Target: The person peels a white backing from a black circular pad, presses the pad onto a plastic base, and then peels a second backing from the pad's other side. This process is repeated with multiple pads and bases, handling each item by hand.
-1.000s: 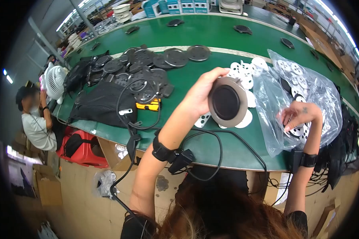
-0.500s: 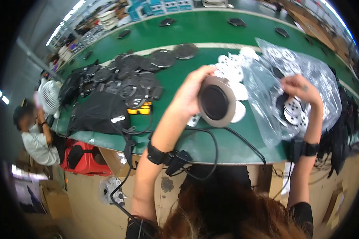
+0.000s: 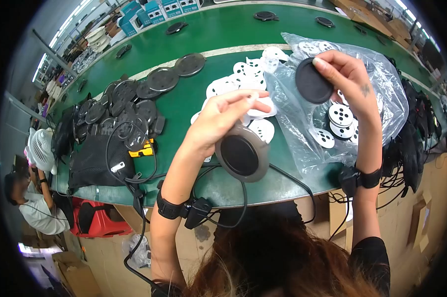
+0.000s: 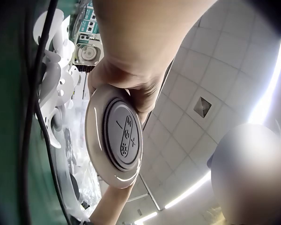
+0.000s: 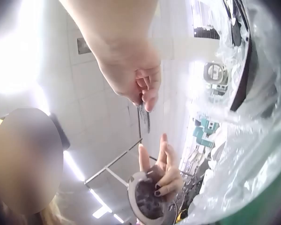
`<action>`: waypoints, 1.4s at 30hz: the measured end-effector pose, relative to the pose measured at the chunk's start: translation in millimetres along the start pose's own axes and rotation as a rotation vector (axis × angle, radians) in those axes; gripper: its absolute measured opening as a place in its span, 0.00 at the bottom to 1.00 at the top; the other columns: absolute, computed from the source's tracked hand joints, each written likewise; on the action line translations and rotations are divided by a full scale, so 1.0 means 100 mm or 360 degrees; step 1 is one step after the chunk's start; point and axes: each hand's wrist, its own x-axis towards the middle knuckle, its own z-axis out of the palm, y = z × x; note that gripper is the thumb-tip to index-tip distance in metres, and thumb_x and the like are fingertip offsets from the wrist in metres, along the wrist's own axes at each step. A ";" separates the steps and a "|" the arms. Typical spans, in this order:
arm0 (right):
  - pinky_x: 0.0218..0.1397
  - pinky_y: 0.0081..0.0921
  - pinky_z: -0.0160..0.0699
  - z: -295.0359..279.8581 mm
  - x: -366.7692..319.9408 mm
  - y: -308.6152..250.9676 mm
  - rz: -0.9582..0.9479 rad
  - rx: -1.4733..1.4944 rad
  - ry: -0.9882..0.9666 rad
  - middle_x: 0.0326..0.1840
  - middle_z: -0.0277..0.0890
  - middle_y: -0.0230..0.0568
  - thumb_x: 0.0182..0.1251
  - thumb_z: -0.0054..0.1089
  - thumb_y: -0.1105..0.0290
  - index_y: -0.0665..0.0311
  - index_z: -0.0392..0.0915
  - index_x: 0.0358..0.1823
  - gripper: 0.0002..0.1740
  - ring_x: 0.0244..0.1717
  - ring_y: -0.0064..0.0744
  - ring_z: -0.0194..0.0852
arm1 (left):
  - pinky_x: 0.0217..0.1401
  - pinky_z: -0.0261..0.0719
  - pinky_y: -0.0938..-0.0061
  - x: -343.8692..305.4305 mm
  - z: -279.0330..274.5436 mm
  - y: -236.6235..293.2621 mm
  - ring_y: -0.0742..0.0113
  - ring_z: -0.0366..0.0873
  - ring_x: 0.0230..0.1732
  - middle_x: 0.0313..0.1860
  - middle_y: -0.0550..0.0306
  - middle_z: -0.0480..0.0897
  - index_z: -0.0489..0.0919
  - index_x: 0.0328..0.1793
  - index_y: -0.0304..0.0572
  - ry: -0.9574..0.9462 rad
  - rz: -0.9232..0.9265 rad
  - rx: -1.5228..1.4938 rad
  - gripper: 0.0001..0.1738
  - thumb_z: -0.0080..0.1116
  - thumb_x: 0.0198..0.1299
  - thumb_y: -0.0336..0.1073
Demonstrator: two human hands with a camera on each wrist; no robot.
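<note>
Head view above, wrists close.

Round grey disc with a pale, glossy rim (image 4: 94, 140): its face bears a capital "M", a power symbol and a flower-like symbol in a strip, with minus and plus signs either side. Print on teal-and-white cardboard boxes (image 3: 155, 13) is too small to read.

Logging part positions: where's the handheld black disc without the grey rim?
Head view, right of centre: the black disc is pinched in the right grip, clear bag behind it.

Black sleeves (image 3: 371, 255); black camera straps (image 3: 169, 208); black cables (image 3: 143, 227); brown hair (image 3: 307, 242); small tattoo (image 3: 365, 89)
</note>
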 end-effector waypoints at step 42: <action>0.33 0.28 0.75 0.53 -0.19 0.07 -0.1159 -0.0796 -0.0151 0.32 0.75 0.37 0.50 0.62 0.73 0.66 0.77 0.31 0.07 0.31 0.38 0.75 | 0.35 0.73 0.89 -0.08 0.14 -0.04 0.82 0.75 0.33 0.37 0.57 0.81 0.77 0.48 0.26 0.0232 0.0001 0.0123 0.13 0.54 0.57 0.26</action>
